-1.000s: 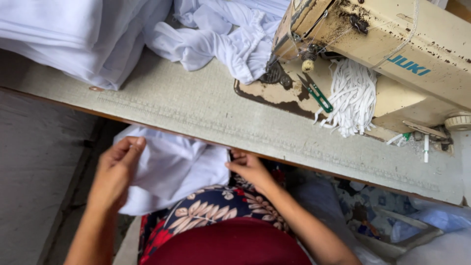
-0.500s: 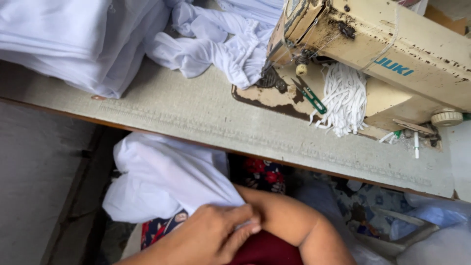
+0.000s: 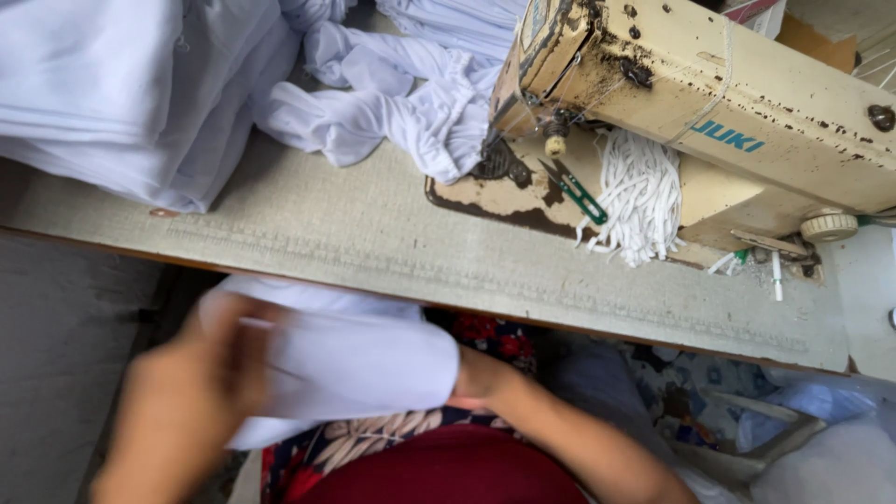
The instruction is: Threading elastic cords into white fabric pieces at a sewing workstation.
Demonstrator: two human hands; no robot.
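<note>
In my lap, below the table's near edge, lies a piece of white cloth (image 3: 355,369). My left hand (image 3: 201,373) is motion-blurred and grips the cloth's left end. The right end of the cloth covers my right hand (image 3: 476,378), which holds it from behind, with only the wrist and forearm showing. Both hands are below the sewing table (image 3: 355,233), in front of my flowered garment.
A worn cream sewing machine (image 3: 709,121) stands at the table's right. A bundle of white cords (image 3: 644,196) and green thread snips (image 3: 579,191) lie on its base. White fabric (image 3: 392,103) sits under its needle and a folded white stack (image 3: 112,93) lies at left.
The left hand, which had crossed low over my lap, has swung back to the left. The white cloth is now stretched between both hands, closer to my body.
</note>
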